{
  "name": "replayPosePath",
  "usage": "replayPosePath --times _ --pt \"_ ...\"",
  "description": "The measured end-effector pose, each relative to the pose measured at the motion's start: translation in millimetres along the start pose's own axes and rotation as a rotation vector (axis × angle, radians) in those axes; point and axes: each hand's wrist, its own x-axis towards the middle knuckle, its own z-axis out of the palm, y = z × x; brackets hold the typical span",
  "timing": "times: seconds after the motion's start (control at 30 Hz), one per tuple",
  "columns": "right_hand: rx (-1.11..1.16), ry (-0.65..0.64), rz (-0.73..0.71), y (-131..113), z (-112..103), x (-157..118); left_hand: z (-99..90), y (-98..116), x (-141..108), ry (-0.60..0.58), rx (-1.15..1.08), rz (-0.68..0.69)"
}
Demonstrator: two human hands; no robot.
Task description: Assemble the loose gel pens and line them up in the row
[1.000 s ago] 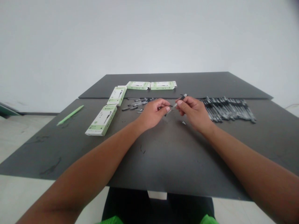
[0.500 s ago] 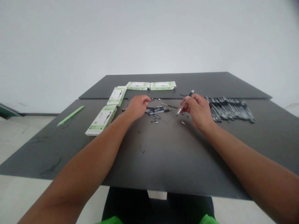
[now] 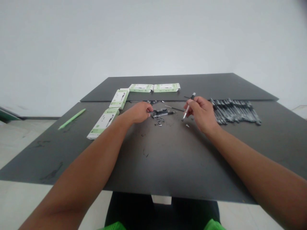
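My right hand (image 3: 202,113) is closed on a clear pen barrel (image 3: 186,111) with a dark part near its top, held tilted above the table. At the left edge of a loose pile of pen parts (image 3: 163,112), my left hand (image 3: 140,111) has its fingers pressed together; what they hold, if anything, is too small to make out. A small pointed tip (image 3: 187,125) lies below the held barrel. To the right of my right hand lies a dense row of black and clear pens (image 3: 236,111).
Green and white boxes (image 3: 103,123) stand in a bent line along the left and back (image 3: 166,88). A light green pen (image 3: 72,118) lies at the far left of the dark table (image 3: 153,172). Small black bits are scattered near the middle.
My left hand has moved down and slightly left, to the edge of the pile. The barrel in my right hand has turned more upright.
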Motion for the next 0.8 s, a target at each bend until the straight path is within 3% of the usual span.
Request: replayPosePath --times 0.17,0.57,0.8 --pt "0.176 0.058 0.059 -11.8 -1.6 -4.1 0.1 0.2 0.7 -0.031 -0.062 -0.023" --pt "0.143 0.038 0.071 -17.0 -0.4 -5.5 -0.6 4.5 -0.3 0.019 0.002 0.003" --pt "0.148 0.041 0.050 -14.9 -0.3 -5.1 -5.5 10.7 -0.8 0.083 -0.021 -0.047"
